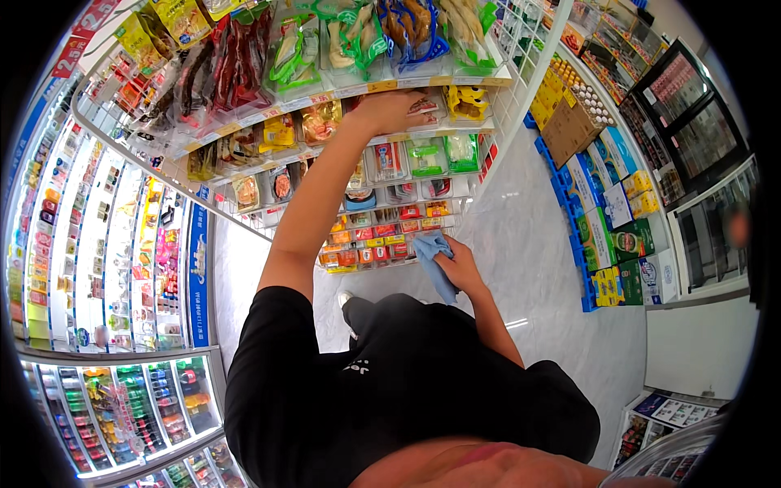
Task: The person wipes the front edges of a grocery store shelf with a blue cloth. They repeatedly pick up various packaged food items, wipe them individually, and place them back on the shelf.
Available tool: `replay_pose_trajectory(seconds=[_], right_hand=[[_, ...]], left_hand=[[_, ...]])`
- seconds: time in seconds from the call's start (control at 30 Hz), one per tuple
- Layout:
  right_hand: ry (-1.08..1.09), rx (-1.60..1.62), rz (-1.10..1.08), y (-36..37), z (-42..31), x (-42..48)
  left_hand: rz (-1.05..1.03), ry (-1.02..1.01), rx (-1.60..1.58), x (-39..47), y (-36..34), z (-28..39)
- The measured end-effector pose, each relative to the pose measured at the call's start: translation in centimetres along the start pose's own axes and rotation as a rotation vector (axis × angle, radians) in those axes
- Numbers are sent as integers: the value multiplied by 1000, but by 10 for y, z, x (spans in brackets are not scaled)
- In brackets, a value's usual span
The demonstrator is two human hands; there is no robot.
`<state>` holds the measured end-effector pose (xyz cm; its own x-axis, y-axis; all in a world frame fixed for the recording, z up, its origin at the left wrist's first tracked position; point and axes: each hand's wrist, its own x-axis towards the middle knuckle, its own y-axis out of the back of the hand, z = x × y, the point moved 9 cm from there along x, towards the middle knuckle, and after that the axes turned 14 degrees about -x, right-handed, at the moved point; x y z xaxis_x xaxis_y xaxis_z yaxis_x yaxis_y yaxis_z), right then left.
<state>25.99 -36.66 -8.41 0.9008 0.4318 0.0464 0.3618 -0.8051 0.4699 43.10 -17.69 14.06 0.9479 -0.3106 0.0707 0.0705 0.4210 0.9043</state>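
Note:
My left hand (pixel 390 113) reaches into the second tier of a wire-sided snack rack (pixel 470 128), just below the top shelf's label strip. Its fingertips are at a red-and-clear food packet (pixel 422 105); whether they grip it cannot be made out. To the left of the hand lies a packet of orange-brown food (pixel 321 121), and a yellow packet (pixel 467 102) sits to the right. Lower down, my right hand (pixel 462 268) holds a crumpled light-blue cloth (pixel 436 259) in front of the bottom tiers.
Clear trays of vacuum-packed food (pixel 354 43) fill the top shelf. Open lit shelving (pixel 110 244) and a drinks cooler (pixel 134 402) line the left. On the right, stacked drink cartons (pixel 634 241) rest on blue pallets (pixel 564 213). Pale tiled floor (pixel 549 329) lies between.

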Motion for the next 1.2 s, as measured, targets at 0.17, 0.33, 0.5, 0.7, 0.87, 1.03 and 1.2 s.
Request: replay_pose_trajectory(seconds=[0.17,0.33,0.5,0.7,0.87,1.03,1.2], right_hand=[[-37,-84,-69,0,5,-1],[-42,11,114,15,-9,-7],[-94,55,170,14,-12,-13],[-202,284,370,9,-20,-7],[-305,460,673,20,-44,-5],[-179,938,804,17,-147,15],[-169,935,904,14,-167,25]], left_hand=[[-45,28,-67,13,-8,-24],[47,26,-56,5,-2,-7],[391,-276,156,-29,2,18],[699,-596,8,-100,27,48],[733,-321,-630,-161,40,30],[540,-104,-1819,-173,-23,-16],[207,72,-2168,-186,-72,-19]])
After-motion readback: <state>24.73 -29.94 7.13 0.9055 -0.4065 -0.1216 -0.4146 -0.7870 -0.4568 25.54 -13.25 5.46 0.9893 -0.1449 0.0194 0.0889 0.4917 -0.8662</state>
